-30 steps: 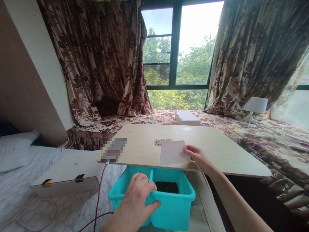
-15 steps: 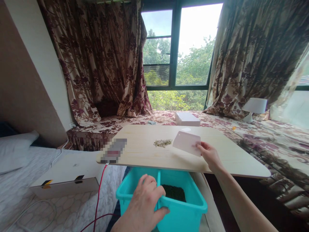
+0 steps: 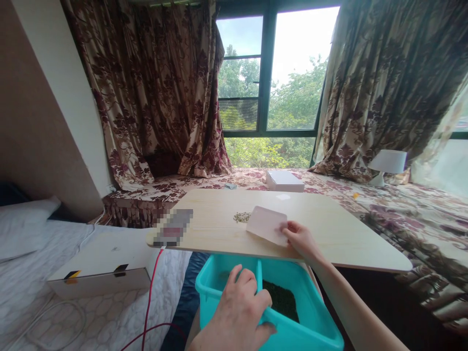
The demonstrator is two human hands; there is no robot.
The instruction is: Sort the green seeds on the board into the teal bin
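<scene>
My right hand [image 3: 300, 240] pinches a white plastic scraper [image 3: 266, 223] by its right edge, thumb and fingers closed on it. The scraper is tilted over the pale wooden tabletop [image 3: 212, 229] and hides the right part of a small heap of greenish-brown bits [image 3: 239, 217], perhaps seeds or dried leaves. Below the table's near edge is a turquoise two-compartment bin [image 3: 320, 317]. Its right compartment contains dark green, loose material [image 3: 281, 300]; my hand hides much of the left one. My left hand [image 3: 243, 307] is wrapped over the bin's near rim by the divider.
A blurred-out phone [image 3: 173, 228] with a red cable [image 3: 150, 292] lies at the table's left end. On the bed at left is a white box [image 3: 106, 261]. Behind the table, another white box [image 3: 285, 180] and a lamp [image 3: 387, 163] stand on the window ledge.
The scraper in my right hand has moved left and toward me, now covering part of the heap. My left hand and the bin have shifted right.
</scene>
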